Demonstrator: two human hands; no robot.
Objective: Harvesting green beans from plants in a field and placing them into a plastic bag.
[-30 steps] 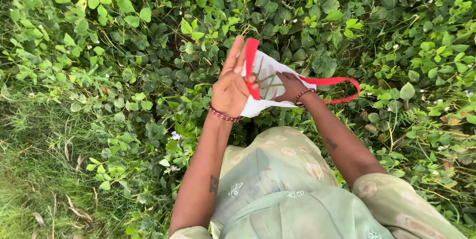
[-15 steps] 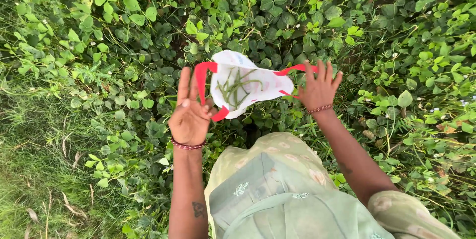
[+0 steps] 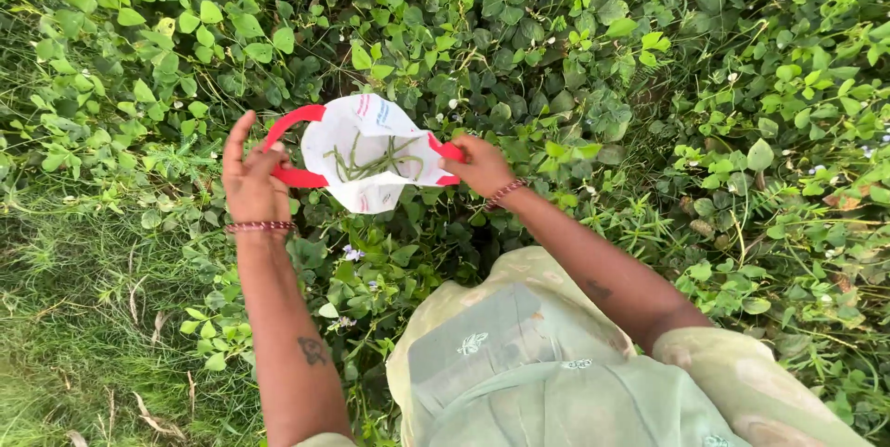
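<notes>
- Hands hold a white bag [image 3: 366, 155] with red handles open above a bed of leafy green plants [image 3: 575, 57]; we look straight down on it from the head camera.
- Our left hand [image 3: 250, 183] has its grip closed on the looped red handle [image 3: 289, 146] at the bag's left side, fingers wrapped over the strap.
- Our right hand [image 3: 480, 166] has its grip clamped on the other red handle at the bag's right edge; half a second ago that hand was spread open with the fingers splayed.
- With both handles now pulled apart, the mouth of the bag faces up and we see slim green pods [image 3: 375, 164] lying inside.
- Compared with a second ago, the bag sits further left and lower in our view, near grass [image 3: 74, 336] at the plot's edge.
- Small pale flowers [image 3: 352, 252] show among the leaves just below the bag, above our green garment [image 3: 519, 363].
</notes>
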